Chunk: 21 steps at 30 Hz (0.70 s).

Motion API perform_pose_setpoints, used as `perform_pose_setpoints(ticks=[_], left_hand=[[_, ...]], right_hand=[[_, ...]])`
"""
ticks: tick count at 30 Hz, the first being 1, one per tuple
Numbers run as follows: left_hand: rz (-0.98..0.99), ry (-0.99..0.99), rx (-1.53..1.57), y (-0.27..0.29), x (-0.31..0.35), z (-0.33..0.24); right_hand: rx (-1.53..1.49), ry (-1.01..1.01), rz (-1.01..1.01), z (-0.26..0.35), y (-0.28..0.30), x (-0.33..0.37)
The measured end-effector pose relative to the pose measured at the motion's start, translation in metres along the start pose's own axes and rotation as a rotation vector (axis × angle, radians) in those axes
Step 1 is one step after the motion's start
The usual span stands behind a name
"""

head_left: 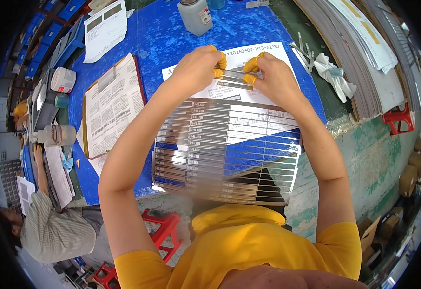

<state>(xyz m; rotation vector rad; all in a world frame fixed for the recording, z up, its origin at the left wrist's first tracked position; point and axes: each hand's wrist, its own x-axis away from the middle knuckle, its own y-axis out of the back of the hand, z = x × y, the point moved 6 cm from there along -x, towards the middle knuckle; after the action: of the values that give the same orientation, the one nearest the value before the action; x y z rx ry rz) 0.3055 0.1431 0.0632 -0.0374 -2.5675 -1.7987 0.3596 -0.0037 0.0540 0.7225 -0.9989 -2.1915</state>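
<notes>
Yellow finger cots cover the fingertips of both my hands. My left hand and my right hand pinch the two ends of a small, shiny thin strip, stretched between them above a printed white sheet. Whether it is metal or film I cannot tell. A dark metal nameplate strip shows just below it. Nearer my body, overlapping the paper and the table's front edge, lies a large cut-out metal sheet with rows of small nameplates joined in a frame. Many slots on its right side are open.
The blue-topped table carries a grey bottle, a paper-covered board and a crumpled tissue. Stacked sheets stand at right. Red stools and a co-worker in a striped shirt are at left.
</notes>
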Motion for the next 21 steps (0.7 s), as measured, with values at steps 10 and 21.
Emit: perform_pose_setpoints(ticks=[10,21], left_hand=[[0.024,-0.033,0.013,-0.002,0.0,0.006],[0.008,-0.001,-0.017,0.003,0.015,-0.002]], right_hand=[[-0.016,0.08,-0.003,-0.001,-0.006,0.0],[-0.113,0.086,0.061,0.003,-0.011,0.003]])
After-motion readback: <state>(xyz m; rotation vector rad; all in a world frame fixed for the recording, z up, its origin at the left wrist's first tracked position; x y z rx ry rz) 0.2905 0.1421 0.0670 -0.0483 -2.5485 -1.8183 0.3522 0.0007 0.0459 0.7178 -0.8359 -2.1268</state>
